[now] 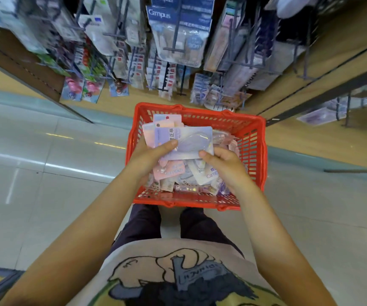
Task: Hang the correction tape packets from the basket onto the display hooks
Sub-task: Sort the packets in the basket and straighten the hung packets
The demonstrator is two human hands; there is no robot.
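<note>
- Packets [178, 138]: flat glossy cards in pastel pink and lilac, each with a clear plastic blister, fanned above a red slotted plastic basket [253, 138] holding more.
- Left hand [149, 155] grips the fan, thumb on top.
- Right hand [224, 164] pinches its lower right corner.
- Hooks [176, 29]: dark metal rods above.

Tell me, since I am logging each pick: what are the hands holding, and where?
Both hands hold a stack of correction tape packets over the red basket: left hand at its left edge, right hand at its lower right corner.
</note>
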